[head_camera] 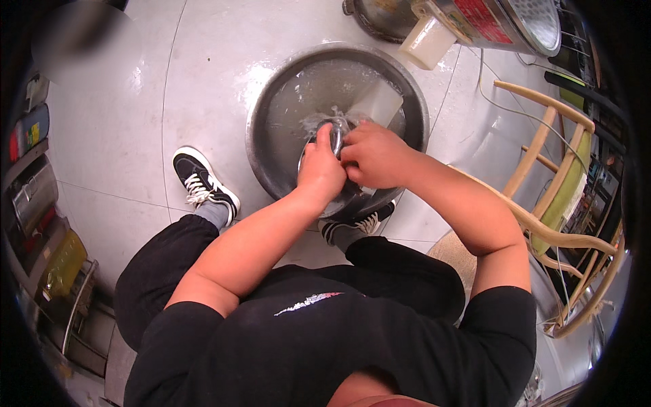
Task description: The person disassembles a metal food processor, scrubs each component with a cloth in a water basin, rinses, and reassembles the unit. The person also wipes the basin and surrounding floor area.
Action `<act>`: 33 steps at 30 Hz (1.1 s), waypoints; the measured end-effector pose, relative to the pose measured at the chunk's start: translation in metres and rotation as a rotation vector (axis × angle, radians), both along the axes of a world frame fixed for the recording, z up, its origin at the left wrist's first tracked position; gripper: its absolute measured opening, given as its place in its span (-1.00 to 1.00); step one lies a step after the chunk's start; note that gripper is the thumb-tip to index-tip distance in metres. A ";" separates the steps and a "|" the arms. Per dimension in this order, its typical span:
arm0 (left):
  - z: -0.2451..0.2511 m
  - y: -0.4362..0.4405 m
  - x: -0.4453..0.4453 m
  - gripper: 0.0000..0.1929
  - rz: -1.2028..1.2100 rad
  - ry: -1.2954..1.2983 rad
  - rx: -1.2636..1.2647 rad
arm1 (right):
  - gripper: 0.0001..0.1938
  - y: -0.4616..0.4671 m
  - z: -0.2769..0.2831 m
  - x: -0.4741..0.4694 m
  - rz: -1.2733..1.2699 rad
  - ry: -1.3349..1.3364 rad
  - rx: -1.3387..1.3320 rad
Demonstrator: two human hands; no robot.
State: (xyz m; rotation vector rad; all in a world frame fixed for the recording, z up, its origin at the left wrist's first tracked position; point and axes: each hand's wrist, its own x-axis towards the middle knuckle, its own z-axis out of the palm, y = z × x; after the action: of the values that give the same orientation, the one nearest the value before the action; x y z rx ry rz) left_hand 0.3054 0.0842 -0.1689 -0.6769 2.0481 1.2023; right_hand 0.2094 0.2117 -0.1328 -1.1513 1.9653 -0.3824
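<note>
A round dark basin [257, 152] of water stands on the floor between my feet. Over it, my left hand [323, 168] grips a shiny metal object [336, 141], its thumb or a finger lying along the top. The object's full shape is hidden by my hands. Close against its right side is my right hand [376, 152], fingers curled in; whether they hold anything is hidden. Clear, blurred water splashes just beyond the fingers. A translucent white plastic block or container [384, 104] lies in the water behind my right hand.
Past the basin are a round dark lid or pan [384, 18] and a tilted metal container with a red label [483, 20], with a pale plastic block-shaped part [428, 43] below it. At right is a wooden chair [534, 147] with a green seat and a cable across it. Shelved goods [33, 127] line the left.
</note>
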 end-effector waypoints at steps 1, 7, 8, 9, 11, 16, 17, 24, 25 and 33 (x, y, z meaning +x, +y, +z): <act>0.003 -0.001 -0.001 -0.19 -0.029 -0.019 0.006 | -0.78 0.006 0.001 0.003 -0.014 -0.035 -0.010; 0.007 -0.008 -0.012 -0.12 -0.144 -0.049 0.001 | -0.72 0.005 -0.038 -0.039 -0.139 0.171 0.274; 0.008 -0.009 -0.015 -0.13 -0.145 -0.054 -0.001 | -0.71 0.006 -0.052 -0.048 -0.196 0.203 0.312; 0.008 -0.010 -0.018 -0.14 -0.149 -0.058 -0.004 | -0.70 0.009 -0.067 -0.056 -0.256 0.235 0.349; 0.003 -0.012 -0.017 -0.13 -0.118 -0.011 -0.016 | -0.69 0.005 -0.075 -0.062 -0.306 0.241 0.393; 0.005 -0.016 -0.021 -0.21 -0.119 -0.054 -0.034 | -0.69 -0.015 -0.027 -0.038 -0.164 0.098 0.346; 0.004 -0.017 -0.021 -0.22 -0.119 -0.038 -0.021 | -0.70 -0.017 -0.008 -0.021 -0.139 0.099 0.287; -0.017 -0.029 -0.014 -0.23 -0.178 0.181 0.063 | -0.76 -0.005 0.017 0.033 -0.588 0.280 -0.149; -0.012 -0.030 -0.019 -0.26 -0.230 0.136 0.069 | -0.77 -0.004 0.005 0.038 -0.686 0.249 -0.202; 0.019 -0.027 -0.050 -0.43 -0.576 0.069 -0.058 | -0.67 -0.008 -0.032 0.055 -1.417 0.143 -0.497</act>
State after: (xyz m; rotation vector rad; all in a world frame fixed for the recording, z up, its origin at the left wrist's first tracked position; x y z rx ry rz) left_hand 0.2549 0.0572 -0.1502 -0.0485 2.1328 0.8372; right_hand 0.2644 0.2036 -0.1652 0.2054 2.6066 -1.5776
